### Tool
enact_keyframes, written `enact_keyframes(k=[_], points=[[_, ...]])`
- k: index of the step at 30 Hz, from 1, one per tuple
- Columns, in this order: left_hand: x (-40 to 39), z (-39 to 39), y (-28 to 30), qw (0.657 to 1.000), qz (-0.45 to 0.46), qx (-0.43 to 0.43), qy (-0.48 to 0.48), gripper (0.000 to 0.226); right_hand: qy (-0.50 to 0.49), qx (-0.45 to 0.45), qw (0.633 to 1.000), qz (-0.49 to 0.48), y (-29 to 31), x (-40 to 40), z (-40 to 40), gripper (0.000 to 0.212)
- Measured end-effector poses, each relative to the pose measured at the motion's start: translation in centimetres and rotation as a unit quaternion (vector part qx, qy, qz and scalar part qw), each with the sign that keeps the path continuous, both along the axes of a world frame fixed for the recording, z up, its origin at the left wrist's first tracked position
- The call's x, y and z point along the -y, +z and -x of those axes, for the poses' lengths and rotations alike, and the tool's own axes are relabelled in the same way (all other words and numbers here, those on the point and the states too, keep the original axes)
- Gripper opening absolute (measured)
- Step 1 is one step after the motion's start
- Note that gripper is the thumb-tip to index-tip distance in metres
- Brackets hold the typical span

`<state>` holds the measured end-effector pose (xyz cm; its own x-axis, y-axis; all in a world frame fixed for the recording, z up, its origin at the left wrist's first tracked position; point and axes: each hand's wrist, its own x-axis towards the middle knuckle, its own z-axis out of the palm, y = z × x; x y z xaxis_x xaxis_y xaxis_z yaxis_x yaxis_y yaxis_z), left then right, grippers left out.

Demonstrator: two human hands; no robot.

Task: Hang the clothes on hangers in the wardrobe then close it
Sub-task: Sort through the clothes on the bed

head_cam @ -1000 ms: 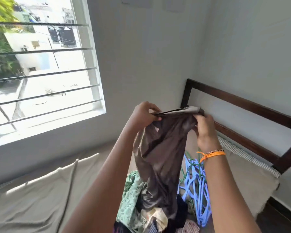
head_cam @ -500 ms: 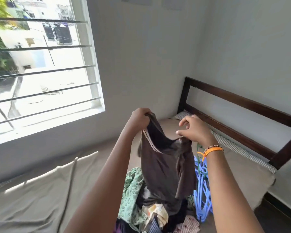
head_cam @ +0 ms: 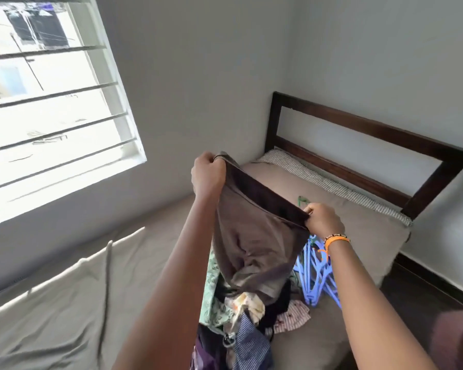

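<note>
A brown garment (head_cam: pixel 254 236) hangs in the air above the bed, stretched by its top edge between my two hands. My left hand (head_cam: pixel 207 174) grips the upper left corner of that edge. My right hand (head_cam: pixel 322 218), with an orange band at the wrist, pinches the lower right end. Below the garment lies a heap of mixed clothes (head_cam: pixel 241 316): green print, striped, dark and purple pieces. A bundle of blue plastic hangers (head_cam: pixel 316 273) lies on the bed just right of the heap, partly hidden by my right arm. No wardrobe is in view.
The bed (head_cam: pixel 91 303) has a beige sheet and a dark wooden headboard (head_cam: pixel 358 145) at the right, against grey walls. A barred window (head_cam: pixel 51 102) fills the upper left. Dark floor (head_cam: pixel 422 289) shows at the right, past the bed's end.
My right hand took hold of the garment's edge again and my hands moved apart, pulling the edge taut. The view tilted right.
</note>
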<state>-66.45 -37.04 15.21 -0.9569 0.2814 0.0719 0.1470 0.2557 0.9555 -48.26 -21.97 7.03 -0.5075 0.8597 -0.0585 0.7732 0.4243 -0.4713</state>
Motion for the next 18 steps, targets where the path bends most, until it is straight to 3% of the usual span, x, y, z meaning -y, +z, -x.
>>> enact_keyframes(k=[3, 5, 7, 9, 11, 14, 16, 18], points=[[-1.5, -0.5, -1.8, 0.999, 0.036, 0.022, 0.004, 0.022, -0.084, -0.060, 0.990, 0.098, -1.1, -2.8, -2.0, 0.022], [-2.6, -0.7, -3.7, 0.997, 0.060, 0.050, -0.020, 0.021, -0.124, -0.152, 0.955, 0.224, -1.7, -3.8, -3.2, 0.031], [-4.6, -1.1, -6.3, 0.990, 0.077, 0.106, -0.057, 0.016, -0.139, -0.204, 0.926, 0.285, -2.8, -5.1, -4.5, 0.032], [-6.6, -2.0, -8.9, 0.979, 0.080, 0.168, -0.080, 0.015, -0.113, -0.186, 0.923, 0.317, -4.5, -6.4, -5.4, 0.034], [-8.6, -3.1, -11.4, 0.973, 0.122, 0.170, -0.099, 0.022, -0.079, -0.158, 0.913, 0.369, -7.0, -7.9, -6.2, 0.031], [-11.7, -4.9, -14.8, 0.955, 0.200, 0.155, -0.153, 0.019, -0.020, -0.106, 0.860, 0.498, -11.6, -10.1, -6.8, 0.013], [-13.9, -5.7, -16.9, 0.940, 0.247, 0.164, -0.168, 0.017, -0.041, -0.081, 0.844, 0.529, -15.1, -11.9, -6.8, 0.008], [-15.9, -5.9, -18.9, 0.929, 0.286, 0.170, -0.162, 0.020, -0.087, -0.063, 0.849, 0.517, -18.5, -13.7, -6.2, 0.012]])
